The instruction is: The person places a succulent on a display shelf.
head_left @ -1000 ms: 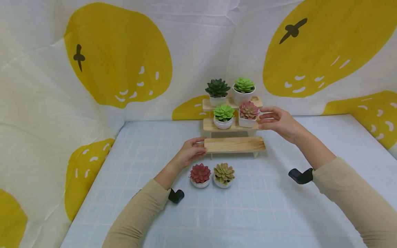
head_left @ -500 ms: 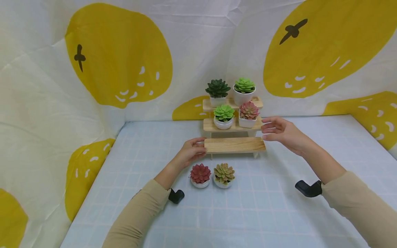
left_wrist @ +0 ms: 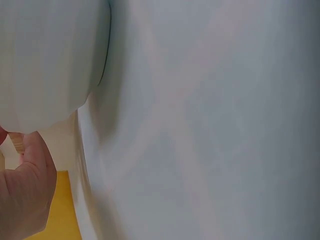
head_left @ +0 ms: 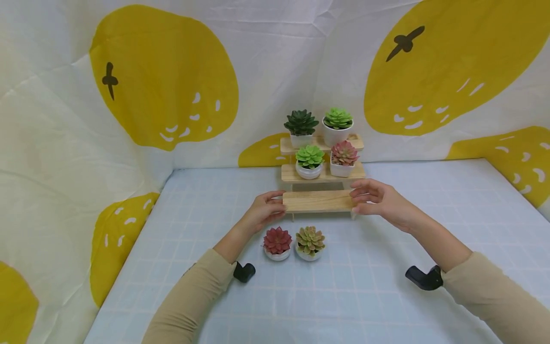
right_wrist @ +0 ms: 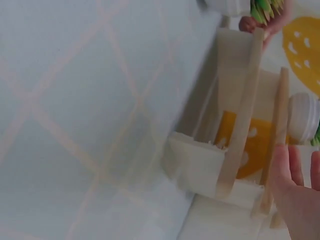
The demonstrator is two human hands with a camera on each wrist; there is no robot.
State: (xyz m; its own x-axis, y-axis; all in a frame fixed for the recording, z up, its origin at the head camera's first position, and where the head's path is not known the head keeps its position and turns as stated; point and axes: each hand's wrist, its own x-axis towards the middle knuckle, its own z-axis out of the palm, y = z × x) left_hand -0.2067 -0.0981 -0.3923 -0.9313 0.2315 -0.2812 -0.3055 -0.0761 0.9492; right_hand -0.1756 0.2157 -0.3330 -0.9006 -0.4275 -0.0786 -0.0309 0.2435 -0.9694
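A three-tier wooden display stand [head_left: 318, 202] stands at the back of the table. My left hand [head_left: 263, 210] grips the left end of its lowest board; in the left wrist view the hand [left_wrist: 30, 185] shows beside a bit of wood. My right hand [head_left: 382, 203] is at that board's right end, fingers spread and holding nothing; whether it touches the wood I cannot tell. On the middle tier sit a light green succulent [head_left: 310, 162] and a pink succulent [head_left: 343, 157]. The top tier bears a dark green succulent [head_left: 301, 126] and a bright green succulent [head_left: 338, 124].
In front of the stand, a dark red succulent [head_left: 277, 241] and a yellowish succulent [head_left: 310, 241] in white pots stand side by side on the checked tablecloth [head_left: 326, 301]. A white cloth with yellow fruit prints [head_left: 275, 86] hangs behind.
My right hand has left the side of the pink succulent's pot, drawn back, then come down to the lowest board's right end. The left hand and the plants stay put.
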